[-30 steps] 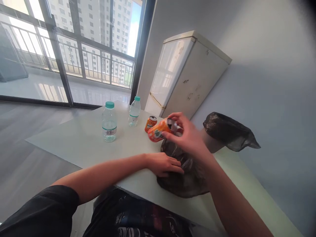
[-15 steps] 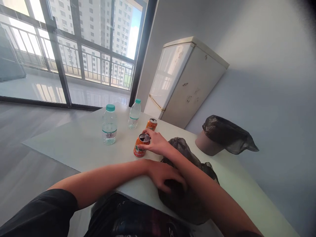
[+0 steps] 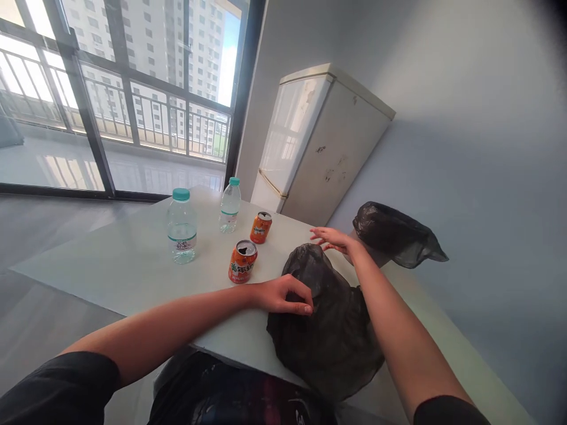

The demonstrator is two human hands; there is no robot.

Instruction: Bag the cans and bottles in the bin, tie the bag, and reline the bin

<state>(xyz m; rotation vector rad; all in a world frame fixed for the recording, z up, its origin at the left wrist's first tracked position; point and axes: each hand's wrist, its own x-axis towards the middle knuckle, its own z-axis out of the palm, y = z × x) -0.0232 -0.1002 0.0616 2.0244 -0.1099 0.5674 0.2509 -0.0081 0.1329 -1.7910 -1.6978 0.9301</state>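
In the head view, a black plastic bag (image 3: 328,342) lies bunched over the near edge of the table in front of me. My left hand (image 3: 286,295) rests on its left side, with thumb and fingertips curled together at the plastic. My right hand (image 3: 335,239) hovers past the bag's far end, its fingers stretched out and holding nothing. Two orange soda cans, a nearer can (image 3: 243,262) and a farther can (image 3: 261,228), stand upright with opened tops to the left of my hands.
Two clear water bottles with teal caps, a nearer bottle (image 3: 182,227) and a farther bottle (image 3: 230,206), stand left of the cans on the white table (image 3: 115,260). A bin lined with a black bag (image 3: 394,233) sits near the wall. Behind the table is a fridge (image 3: 323,136).
My right hand has let go of the nearer can and moved right, past the bag. My left hand has shifted from the bag's opening to its upper left side. The view has turned slightly right.
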